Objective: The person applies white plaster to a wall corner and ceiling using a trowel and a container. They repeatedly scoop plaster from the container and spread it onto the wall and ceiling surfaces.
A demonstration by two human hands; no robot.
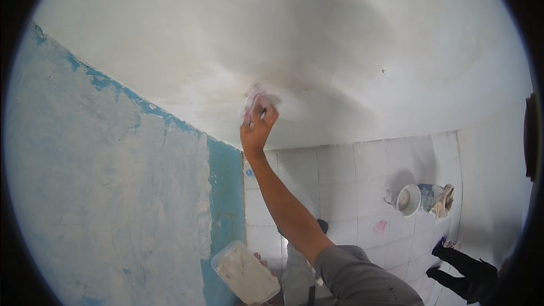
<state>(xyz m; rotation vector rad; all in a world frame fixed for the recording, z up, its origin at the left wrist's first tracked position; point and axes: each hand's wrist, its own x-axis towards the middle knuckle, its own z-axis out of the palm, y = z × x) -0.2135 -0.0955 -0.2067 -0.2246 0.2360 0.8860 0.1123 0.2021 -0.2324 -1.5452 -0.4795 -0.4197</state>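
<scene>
Wad of pink-and-white material [252,106], pinched in my right hand [259,119] up against the white wall [340,39].

The wad is too blurred for me to name its stuff; my right thumb and fingers are bent closed around it, near the corner where the patchy blue wall [113,164] meets the white one. Low at left, my left hand [261,259] is mostly hidden, its fingers curled at the edge of a clear plastic tub [217,263] that it grips at a tilt, with whitish paste [247,273] inside. Farther out on the tiled floor [340,192] lie a pink scrap [380,225] and a whitish bucket [416,200], with another person's dark-trousered legs [462,266] at right.
</scene>
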